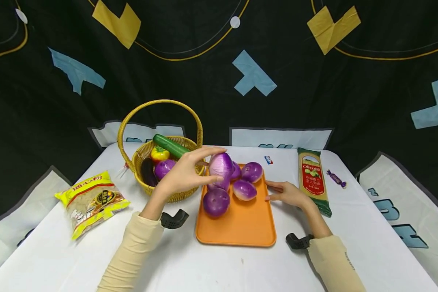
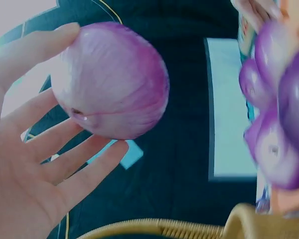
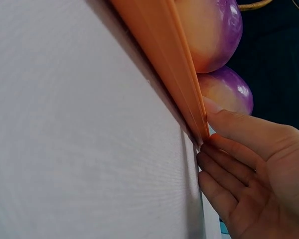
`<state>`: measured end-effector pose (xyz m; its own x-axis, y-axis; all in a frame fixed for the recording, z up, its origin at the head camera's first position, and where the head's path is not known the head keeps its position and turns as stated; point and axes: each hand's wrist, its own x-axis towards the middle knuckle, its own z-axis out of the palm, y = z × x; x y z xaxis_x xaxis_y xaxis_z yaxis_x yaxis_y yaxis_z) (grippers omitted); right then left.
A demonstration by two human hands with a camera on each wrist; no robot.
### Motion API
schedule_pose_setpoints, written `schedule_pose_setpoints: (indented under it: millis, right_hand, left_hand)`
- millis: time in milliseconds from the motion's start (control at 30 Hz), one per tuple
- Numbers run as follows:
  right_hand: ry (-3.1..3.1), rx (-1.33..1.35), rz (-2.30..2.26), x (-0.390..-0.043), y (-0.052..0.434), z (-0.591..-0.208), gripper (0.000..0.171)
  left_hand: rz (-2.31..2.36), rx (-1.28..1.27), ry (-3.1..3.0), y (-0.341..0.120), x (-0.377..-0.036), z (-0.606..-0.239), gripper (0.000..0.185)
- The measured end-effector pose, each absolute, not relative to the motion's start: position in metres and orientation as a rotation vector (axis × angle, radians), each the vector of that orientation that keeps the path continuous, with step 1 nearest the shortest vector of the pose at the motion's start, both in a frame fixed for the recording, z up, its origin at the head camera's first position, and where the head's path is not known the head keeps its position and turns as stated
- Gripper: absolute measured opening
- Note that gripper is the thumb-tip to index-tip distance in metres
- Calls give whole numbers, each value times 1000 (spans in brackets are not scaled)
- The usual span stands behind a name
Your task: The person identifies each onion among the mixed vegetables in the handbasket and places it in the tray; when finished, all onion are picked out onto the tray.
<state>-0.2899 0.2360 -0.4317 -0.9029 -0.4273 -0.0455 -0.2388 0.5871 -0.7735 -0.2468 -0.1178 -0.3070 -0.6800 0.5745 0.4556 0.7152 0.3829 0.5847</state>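
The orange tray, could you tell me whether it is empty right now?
No, the orange tray carries several purple onions at its far end.

Purple-and-white onions [image 1: 216, 201], orange tray [image 1: 241, 227], yellow wicker basket [image 1: 175, 194], white tablecloth [image 1: 211, 267].

Six purple onions [image 1: 216, 201]: one held, four on one orange tray [image 1: 237, 227], one in one wicker basket [image 1: 175, 197] with one cucumber [image 1: 170, 146], one eggplant [image 1: 147, 171], one yellow pepper [image 1: 159, 153]

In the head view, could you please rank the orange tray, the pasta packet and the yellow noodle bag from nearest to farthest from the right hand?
1. Orange tray, touching the right hand.
2. Pasta packet, just right.
3. Yellow noodle bag, far left.
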Motion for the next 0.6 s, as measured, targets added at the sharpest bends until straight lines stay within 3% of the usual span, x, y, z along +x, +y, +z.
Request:
schedule_pose_setpoints:
  millis: [600]
  right_hand:
    - [2605,-508,-1190,-291,237,-432,67]
  left_hand:
    - [-965,-1592,-2601,-56,-249,-365,60]
